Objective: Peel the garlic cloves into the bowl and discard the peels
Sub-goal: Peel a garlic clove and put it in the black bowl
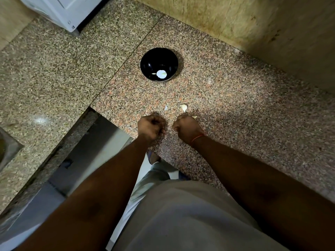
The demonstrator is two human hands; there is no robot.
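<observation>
A black bowl [145, 66] stands on the granite counter [235, 115], with a white round piece [161, 74] and a small pale bit [153, 73] at its bottom. Nearer me, an unpeeled garlic clove [184, 107] and a small peel scrap [165, 107] lie on the counter. My left hand [151, 127] and my right hand [186, 127] hover side by side just in front of them, apart, both with fingers curled into fists. I see nothing inside either fist. Another pale bit [194, 117] shows at my right hand's far knuckles.
The counter's front edge and a corner cut-out [101, 134] lie under my left forearm, with the floor below. A tiled wall [272, 33] rises behind the bowl. A white appliance [59, 13] stands at the back left and a sink edge [9, 149] is at far left.
</observation>
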